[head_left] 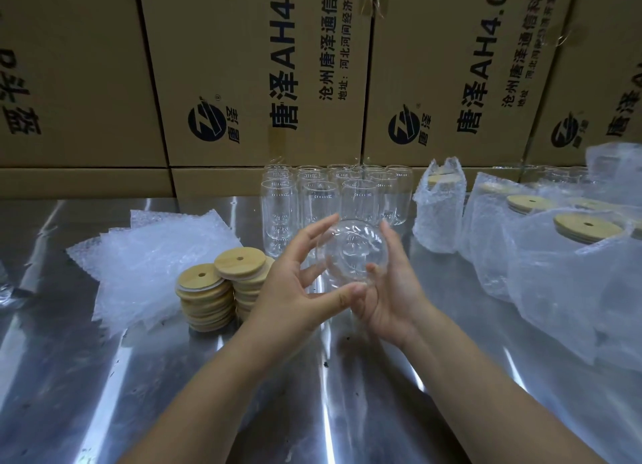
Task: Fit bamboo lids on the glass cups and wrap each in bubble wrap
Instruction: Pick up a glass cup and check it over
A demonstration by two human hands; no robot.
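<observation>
both hands, left hand [295, 283] and right hand [392, 289], grip one unlidded glass cup [352, 253] above table [243, 376] centre; bamboo lids [222, 283] wait at 9 o'clock. a loose fingertip hold on slick glass risks dropping it.

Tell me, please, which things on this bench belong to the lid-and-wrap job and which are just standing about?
Part of the job:
- glass cup held between left hand and right hand
- bare cups waiting
- bamboo lids, stacked
- bubble wrap sheets
- wrapped cups, already lidded

Just standing about:
- cardboard boxes behind
- metal table
</observation>
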